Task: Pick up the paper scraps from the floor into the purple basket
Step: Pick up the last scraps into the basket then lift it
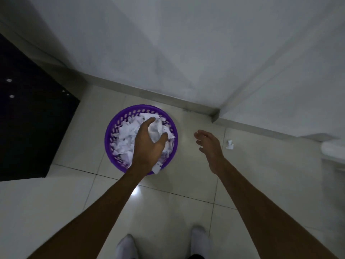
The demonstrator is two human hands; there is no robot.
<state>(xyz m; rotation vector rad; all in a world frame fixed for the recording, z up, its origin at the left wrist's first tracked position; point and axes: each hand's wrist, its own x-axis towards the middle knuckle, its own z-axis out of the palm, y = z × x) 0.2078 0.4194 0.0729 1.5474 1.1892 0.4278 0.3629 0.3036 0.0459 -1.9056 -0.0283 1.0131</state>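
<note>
— Scraps [128, 135] heaped in purple basket [109, 139]; left hand [149, 146] curled round crumpled wad [155, 130] above basket, presumably for dropping.
— Right hand [207, 143]?
— Loose, empty, right of basket; probably bound for last scrap [229, 144] on floor [168, 212].

The left grip [149, 144] clutches crumpled paper [155, 130] over the scrap-filled purple basket [110, 135]; the right grip [209, 144] hovers slack-fingered near one floor [168, 212] scrap [229, 144].

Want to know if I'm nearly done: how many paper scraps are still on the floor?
1. A crumpled scrap lies on the tile right of the right hand. Others may be hidden outside the view or behind the arms.
</note>
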